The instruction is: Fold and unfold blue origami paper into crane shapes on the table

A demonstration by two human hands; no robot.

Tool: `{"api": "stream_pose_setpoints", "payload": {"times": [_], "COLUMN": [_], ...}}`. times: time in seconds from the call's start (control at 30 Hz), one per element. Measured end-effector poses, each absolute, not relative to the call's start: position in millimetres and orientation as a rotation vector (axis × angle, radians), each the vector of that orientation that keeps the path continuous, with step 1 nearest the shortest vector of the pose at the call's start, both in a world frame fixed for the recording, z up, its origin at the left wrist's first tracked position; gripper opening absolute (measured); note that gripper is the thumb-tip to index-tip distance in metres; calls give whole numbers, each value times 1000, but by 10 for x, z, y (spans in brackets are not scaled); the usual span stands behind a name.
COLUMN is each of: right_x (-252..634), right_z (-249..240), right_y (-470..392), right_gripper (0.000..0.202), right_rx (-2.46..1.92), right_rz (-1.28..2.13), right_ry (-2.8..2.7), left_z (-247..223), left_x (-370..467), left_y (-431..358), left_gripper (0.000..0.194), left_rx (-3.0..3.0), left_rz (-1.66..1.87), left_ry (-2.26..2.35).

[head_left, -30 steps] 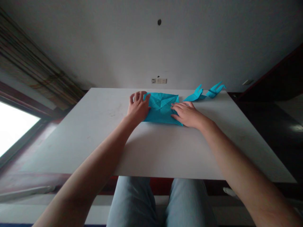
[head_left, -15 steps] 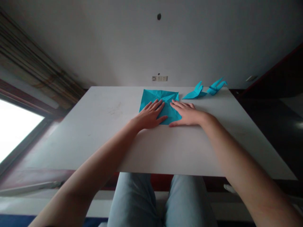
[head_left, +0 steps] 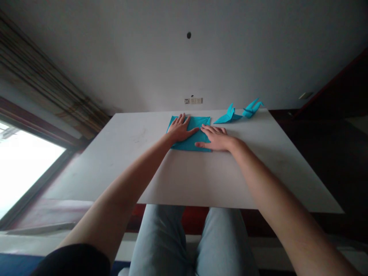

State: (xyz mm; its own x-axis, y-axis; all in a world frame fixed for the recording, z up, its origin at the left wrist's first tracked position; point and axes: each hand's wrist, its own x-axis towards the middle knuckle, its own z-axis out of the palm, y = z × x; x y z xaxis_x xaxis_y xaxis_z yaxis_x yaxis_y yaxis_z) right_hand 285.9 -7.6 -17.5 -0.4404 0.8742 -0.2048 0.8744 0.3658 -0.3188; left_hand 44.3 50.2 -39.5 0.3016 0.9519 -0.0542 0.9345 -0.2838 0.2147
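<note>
A creased square sheet of blue origami paper (head_left: pixel 188 144) lies flat on the white table (head_left: pixel 189 176). My left hand (head_left: pixel 180 129) rests on its left part, palm down, fingers stretched toward the far edge and thumb pointing right. On the right part of the sheet lies my right hand (head_left: pixel 216 138), open, its fingers spread and pointing to the left. Both hands cover parts of the paper, and neither grips it. Just beyond my right hand stands a folded blue paper crane (head_left: pixel 229 116), with a second paper crane (head_left: pixel 252 109) farther right.
Behind the table's far edge is a grey wall with sockets (head_left: pixel 193 101). A curtain (head_left: pixel 43 80) and a bright window (head_left: pixel 25 165) are on the left. My knees (head_left: pixel 163 234) are under the near edge.
My left hand has slid up and left over the paper, its thumb now stretched to the right. The sheet lies flatter and squarer to the table. The camera view has shifted slightly.
</note>
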Motion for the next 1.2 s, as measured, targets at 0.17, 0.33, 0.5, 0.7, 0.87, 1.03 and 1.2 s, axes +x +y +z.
{"api": "stream_pose_setpoints", "payload": {"times": [0.17, 0.33, 0.5, 0.7, 0.87, 1.03, 1.2], "right_x": [2854, 2885, 2904, 2962, 2988, 3004, 3027], "right_z": [-207, -190, -220, -260, -232, -220, -241], "right_y": [-15, 10, 30, 57, 49, 53, 73], "right_gripper": [109, 112, 107, 107, 110, 107, 109], "right_rx": [1701, 1673, 1692, 1716, 1764, 1766, 1748], "right_rz": [-618, -644, -629, -586, -556, -563, -520], "right_ry": [2557, 2603, 2642, 2671, 2662, 2676, 2679], "left_z": [-425, -444, -460, -470, -430, -450, -463], "left_x": [204, -33, 192, 590, 443, 286, 300], "left_y": [545, 521, 272, 100, 335, 548, 624], "left_gripper": [111, 109, 91, 93, 105, 116, 122], "left_rx": [2245, 2226, 2441, 2423, 2265, 2197, 2128], "left_rz": [136, 137, 212, 53, 179, 223, 229], "left_ry": [1908, 1980, 1918, 1697, 1912, 1953, 2022]}}
